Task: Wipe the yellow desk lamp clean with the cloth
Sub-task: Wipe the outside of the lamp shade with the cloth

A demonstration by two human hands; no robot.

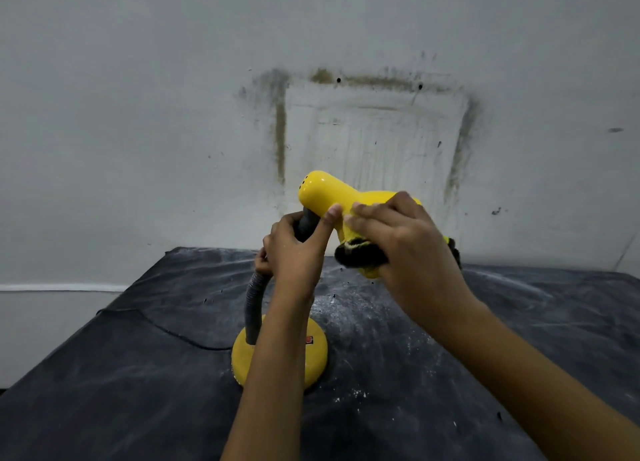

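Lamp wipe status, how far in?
Done: rear of the shade looks glossy. In hand: left hand grips the grey neck, right hand presses the cloth on the shade. Remaining, likely: neck, and base amid white dust on the table.

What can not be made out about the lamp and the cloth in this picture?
Head view:
Opening and bulb of the lamp shade: hidden behind the right hand and the cloth.
The cloth: mostly under the right hand, its size unclear.
Red switch on the yellow base: partly covered by the left forearm.
Grey flexible neck: upper part inside the left hand.
Black cord: leaves over the table's left edge; plug unseen.
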